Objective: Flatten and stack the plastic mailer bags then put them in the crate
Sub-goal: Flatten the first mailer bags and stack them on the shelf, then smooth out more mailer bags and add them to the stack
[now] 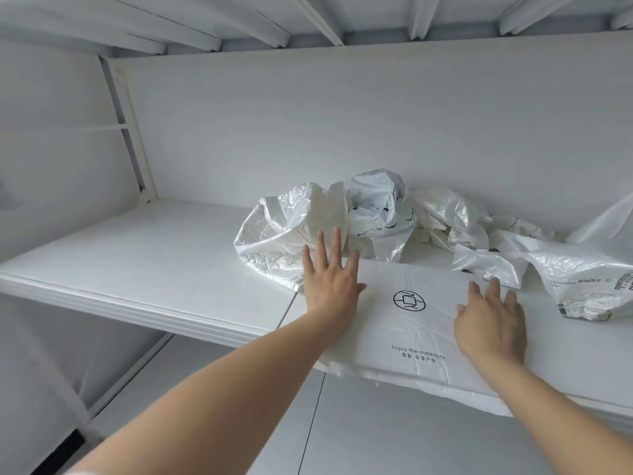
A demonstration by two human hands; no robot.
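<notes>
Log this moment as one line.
left hand: flat on white printed plastic mailer bag | right hand: flat on same bag | crumpled white plastic bags: piled behind | crate: not visible

Both hands are lying flat, fingers straight, on a white mailer (411, 323) printed "Enjoy the outdoors": the left hand (330, 279) is pressing its left end, the right hand (491, 323) its right. The mailer is overhanging the shelf (154, 262) edge. Crumpled bags (376, 214) (white, some printed) are sitting piled just behind.
</notes>
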